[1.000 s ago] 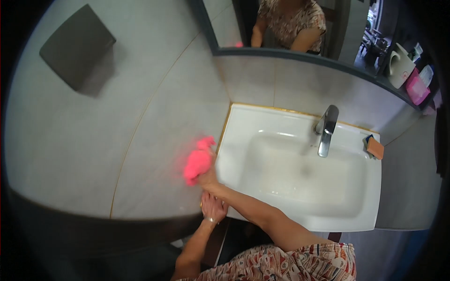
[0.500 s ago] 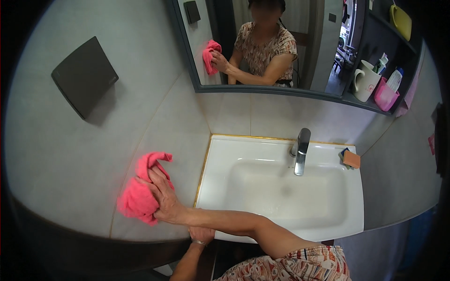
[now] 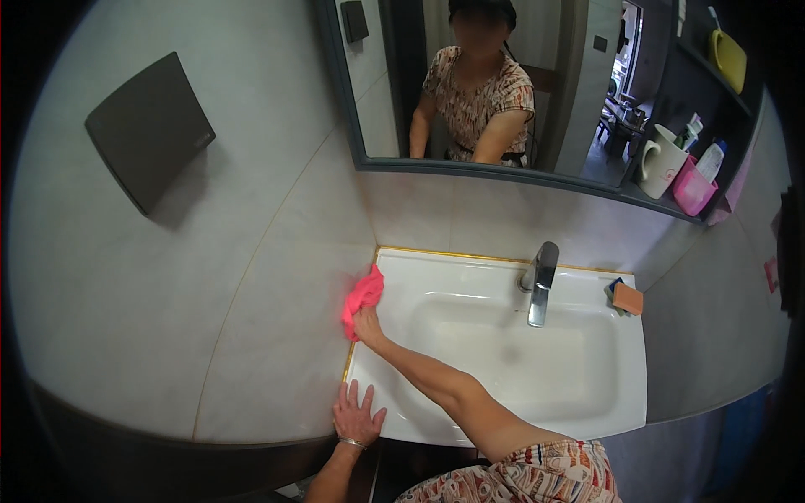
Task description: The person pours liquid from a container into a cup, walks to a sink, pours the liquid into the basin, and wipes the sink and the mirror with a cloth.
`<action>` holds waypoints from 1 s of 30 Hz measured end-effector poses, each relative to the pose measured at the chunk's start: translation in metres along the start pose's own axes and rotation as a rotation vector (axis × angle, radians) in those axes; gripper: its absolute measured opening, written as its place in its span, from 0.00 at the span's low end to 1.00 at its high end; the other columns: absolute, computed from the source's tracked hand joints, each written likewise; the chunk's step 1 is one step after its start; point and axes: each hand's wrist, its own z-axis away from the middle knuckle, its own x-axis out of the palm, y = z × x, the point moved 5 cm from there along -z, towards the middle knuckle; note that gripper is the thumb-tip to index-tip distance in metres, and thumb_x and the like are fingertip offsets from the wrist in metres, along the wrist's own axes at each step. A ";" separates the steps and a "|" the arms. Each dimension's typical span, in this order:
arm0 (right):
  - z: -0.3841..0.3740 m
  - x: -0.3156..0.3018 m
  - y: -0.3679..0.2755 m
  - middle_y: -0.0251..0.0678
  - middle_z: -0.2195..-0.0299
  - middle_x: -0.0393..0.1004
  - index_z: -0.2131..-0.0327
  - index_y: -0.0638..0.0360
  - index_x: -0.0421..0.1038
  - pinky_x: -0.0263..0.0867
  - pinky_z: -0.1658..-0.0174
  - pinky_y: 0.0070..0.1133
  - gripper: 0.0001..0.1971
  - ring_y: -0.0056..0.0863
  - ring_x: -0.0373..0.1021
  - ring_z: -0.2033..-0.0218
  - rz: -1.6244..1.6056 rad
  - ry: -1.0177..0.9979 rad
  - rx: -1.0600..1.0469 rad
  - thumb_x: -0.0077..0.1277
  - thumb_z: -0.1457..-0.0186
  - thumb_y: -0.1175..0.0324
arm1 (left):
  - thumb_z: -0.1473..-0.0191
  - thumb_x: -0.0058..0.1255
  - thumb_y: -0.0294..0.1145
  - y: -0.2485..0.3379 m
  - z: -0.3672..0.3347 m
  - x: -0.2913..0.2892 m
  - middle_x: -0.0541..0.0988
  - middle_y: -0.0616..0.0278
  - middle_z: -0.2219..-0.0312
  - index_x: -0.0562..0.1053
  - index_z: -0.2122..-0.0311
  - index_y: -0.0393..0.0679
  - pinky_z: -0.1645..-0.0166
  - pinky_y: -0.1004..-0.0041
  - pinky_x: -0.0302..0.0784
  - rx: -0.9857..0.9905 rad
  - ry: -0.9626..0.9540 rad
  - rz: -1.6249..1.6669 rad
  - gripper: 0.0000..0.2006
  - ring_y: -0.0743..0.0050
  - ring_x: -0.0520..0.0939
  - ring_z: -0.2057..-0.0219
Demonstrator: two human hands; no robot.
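A bright pink cloth (image 3: pixel 363 295) is bunched under my right hand (image 3: pixel 367 325), whose fingers are mostly hidden in its folds. That hand presses it where the grey tiled wall (image 3: pixel 277 310) meets the left rim of the white washbasin (image 3: pixel 407 277). My right arm reaches across the basin's front left part. My left hand (image 3: pixel 356 416), with a bracelet at the wrist, rests with spread fingers on the front left corner of the basin rim and holds nothing.
A chrome tap (image 3: pixel 542 281) stands at the basin's back. An orange sponge or soap block (image 3: pixel 627 298) lies on the back right corner. Overhead, a mirror cabinet (image 3: pixel 503 172) carries a white mug (image 3: pixel 662 163) and a pink cup (image 3: pixel 693 186). A dark square plate (image 3: pixel 151 134) juts from the left wall.
My right hand has brought the pink cloth down and right, from the wall face to the basin's left edge. My left hand, earlier partly hidden behind my right arm, now shows fully.
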 end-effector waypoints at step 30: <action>-0.005 -0.124 -0.095 0.50 0.62 0.67 0.63 0.69 0.65 0.57 0.54 0.36 0.16 0.47 0.62 0.59 -0.825 0.474 -0.255 0.42 0.58 0.73 | 0.56 0.47 0.51 -0.023 0.018 -0.014 0.63 0.45 0.50 0.69 0.52 0.48 0.51 0.56 0.55 -0.038 0.022 -0.030 0.27 0.43 0.58 0.46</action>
